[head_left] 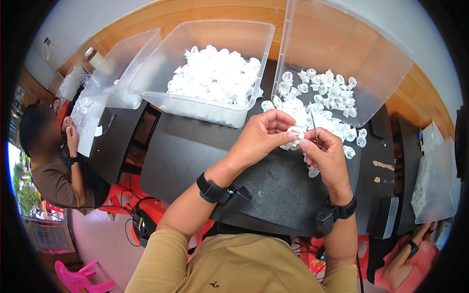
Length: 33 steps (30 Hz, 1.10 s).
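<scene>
Over the dark table [195, 171], my left hand [259, 139] pinches a small white plastic fitting [296, 133] between thumb and fingers. My right hand [327, 156] is closed round a thin pointed metal tool [313, 124], whose slim tip points up and away. Its thumb and fingertips come close to the fitting's right side; whether they touch it I cannot tell. Just beyond both hands lies a loose heap of similar white fittings [337, 119]. Below the right fingers shows another clear-white piece [313, 171]; I cannot tell if it is held or lying there.
A clear plastic bin [195, 105] full of white fittings stands at the back left. Another clear bin [351, 29] lies tipped behind the heap. A co-worker [61, 166] sits at the left table, another person [408, 259] at lower right. A pink chair [80, 278] stands lower left.
</scene>
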Each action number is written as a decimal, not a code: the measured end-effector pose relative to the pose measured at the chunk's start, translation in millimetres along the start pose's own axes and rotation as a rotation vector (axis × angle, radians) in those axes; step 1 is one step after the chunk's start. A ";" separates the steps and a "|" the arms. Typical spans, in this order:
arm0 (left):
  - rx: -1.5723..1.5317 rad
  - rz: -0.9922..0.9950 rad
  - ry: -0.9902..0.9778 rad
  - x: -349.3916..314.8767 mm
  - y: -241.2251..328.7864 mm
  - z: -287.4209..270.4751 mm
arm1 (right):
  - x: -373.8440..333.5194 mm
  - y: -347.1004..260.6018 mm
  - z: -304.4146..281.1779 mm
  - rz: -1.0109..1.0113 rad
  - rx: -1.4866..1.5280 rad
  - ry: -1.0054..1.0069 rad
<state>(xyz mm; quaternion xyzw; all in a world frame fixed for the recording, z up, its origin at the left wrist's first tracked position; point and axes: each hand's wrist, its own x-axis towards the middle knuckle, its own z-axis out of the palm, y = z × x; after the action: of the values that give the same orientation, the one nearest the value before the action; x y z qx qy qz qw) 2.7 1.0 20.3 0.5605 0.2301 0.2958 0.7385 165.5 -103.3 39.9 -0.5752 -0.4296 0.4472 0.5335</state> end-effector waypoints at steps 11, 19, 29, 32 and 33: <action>-0.034 0.052 0.015 -0.5 -9.2 9.3 | 2.1 9.1 8.1 -0.025 -0.009 0.069; 0.047 0.034 0.037 -1.9 -8.4 8.0 | 2.4 11.4 5.9 -0.036 -0.119 0.010; 0.122 0.094 0.047 -4.0 -5.3 11.7 | -0.8 5.1 11.3 -0.025 -0.180 0.051; 0.144 0.054 0.043 -3.6 -5.5 10.2 | -1.1 7.0 12.8 -0.043 -0.202 0.064; 0.127 0.053 0.043 -3.7 -4.9 10.3 | -1.1 7.5 13.3 -0.048 -0.202 0.069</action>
<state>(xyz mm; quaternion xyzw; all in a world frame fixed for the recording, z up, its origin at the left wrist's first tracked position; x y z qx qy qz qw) 7.9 -9.6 18.3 0.6058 0.2492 0.3120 0.6882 152.4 -101.7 32.0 -0.6308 -0.4674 0.3685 0.4977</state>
